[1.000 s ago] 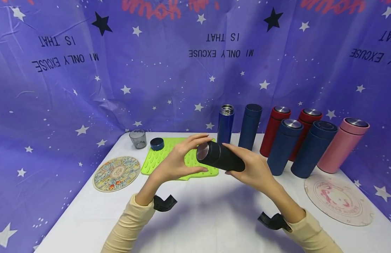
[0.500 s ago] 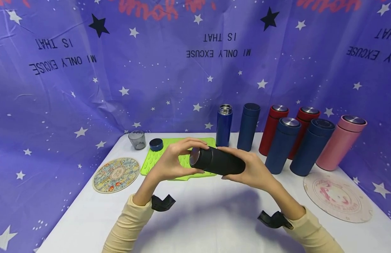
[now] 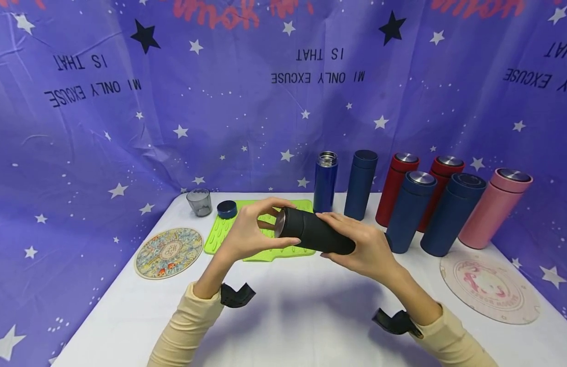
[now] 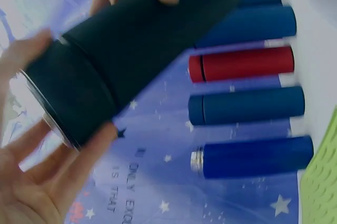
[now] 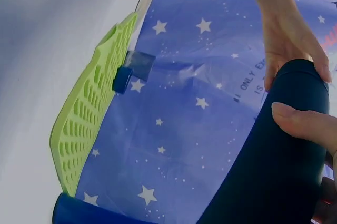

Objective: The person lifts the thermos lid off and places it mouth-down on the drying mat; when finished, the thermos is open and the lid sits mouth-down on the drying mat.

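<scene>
A black thermos bottle (image 3: pixel 327 233) is held up over the table, tilted nearly on its side with its silver-topped cap (image 3: pixel 281 223) toward the left. My right hand (image 3: pixel 363 247) grips its body, thumb on the near side and fingers along the top. At the cap end, my left hand (image 3: pixel 249 232) pinches the cap between thumb and fingers. In the left wrist view the seam between cap and body of the black thermos (image 4: pixel 142 39) shows as a thin ring. The right wrist view has the right thumb (image 5: pixel 303 124) lying across the bottle.
Behind are an uncapped blue bottle (image 3: pixel 325 183) and a loose dark blue lid (image 3: pixel 227 209) on a green mat (image 3: pixel 214 239). Navy bottles (image 3: pixel 360 186), red ones (image 3: pixel 395 196) and a pink one (image 3: pixel 494 211) stand right. A grey cup (image 3: pixel 200 202) and round mats (image 3: pixel 169 252) lie around.
The thermos has moved slightly left and turned closer to level. My left fingers have shifted around the cap, while my right hand keeps its grip on the body.
</scene>
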`<state>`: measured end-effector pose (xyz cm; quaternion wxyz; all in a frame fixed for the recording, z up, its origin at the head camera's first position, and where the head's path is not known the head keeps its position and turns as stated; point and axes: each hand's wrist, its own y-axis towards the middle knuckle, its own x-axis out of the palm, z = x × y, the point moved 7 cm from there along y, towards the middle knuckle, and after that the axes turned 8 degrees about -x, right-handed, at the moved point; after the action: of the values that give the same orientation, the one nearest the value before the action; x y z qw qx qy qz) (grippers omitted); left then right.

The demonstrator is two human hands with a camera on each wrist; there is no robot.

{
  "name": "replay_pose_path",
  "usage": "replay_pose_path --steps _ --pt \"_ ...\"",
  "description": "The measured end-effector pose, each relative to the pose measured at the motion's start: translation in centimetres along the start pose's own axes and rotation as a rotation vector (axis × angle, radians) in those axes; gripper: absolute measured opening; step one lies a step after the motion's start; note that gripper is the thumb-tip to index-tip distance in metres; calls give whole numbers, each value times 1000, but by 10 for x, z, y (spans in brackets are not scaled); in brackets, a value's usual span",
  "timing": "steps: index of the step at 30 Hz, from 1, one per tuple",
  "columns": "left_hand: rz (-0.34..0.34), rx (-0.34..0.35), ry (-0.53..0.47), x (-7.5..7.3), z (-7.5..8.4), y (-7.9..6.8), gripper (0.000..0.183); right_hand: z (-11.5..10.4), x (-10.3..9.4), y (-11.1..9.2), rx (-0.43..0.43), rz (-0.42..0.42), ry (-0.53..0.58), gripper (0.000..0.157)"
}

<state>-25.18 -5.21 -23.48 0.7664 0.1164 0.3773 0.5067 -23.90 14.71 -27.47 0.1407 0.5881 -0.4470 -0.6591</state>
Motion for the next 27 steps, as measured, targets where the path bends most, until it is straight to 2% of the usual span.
replay_pose_path --steps 2,4,9,11,14,18,21,24,27 --pt "-27 -31 -6 3 -3 1 54 1 -1 -1 17 -19 -36 81" --pt "-70 -9 -5 5 2 1 55 3 0 -2 27 -45 -35 82" --pt "-205 122 22 11 6 0 60 10 -2 -4 83 -111 54 84" --pt "-225 154 28 11 8 -1 60 12 -3 -4 104 -119 92 85" --pt "-213 167 12 10 8 0 60 13 -4 -4 100 -113 106 85" --pt "-168 121 -39 8 0 1 60 9 -2 -3 49 -84 50 84" --pt "-135 41 -54 7 -17 2 61 5 -1 -2 7 -64 -30 84" --pt "-100 -49 -27 7 -34 3 59 2 0 -2 -18 -44 -114 82" --pt "-57 -109 -17 5 -44 2 54 1 0 -2 -21 -25 -116 78"
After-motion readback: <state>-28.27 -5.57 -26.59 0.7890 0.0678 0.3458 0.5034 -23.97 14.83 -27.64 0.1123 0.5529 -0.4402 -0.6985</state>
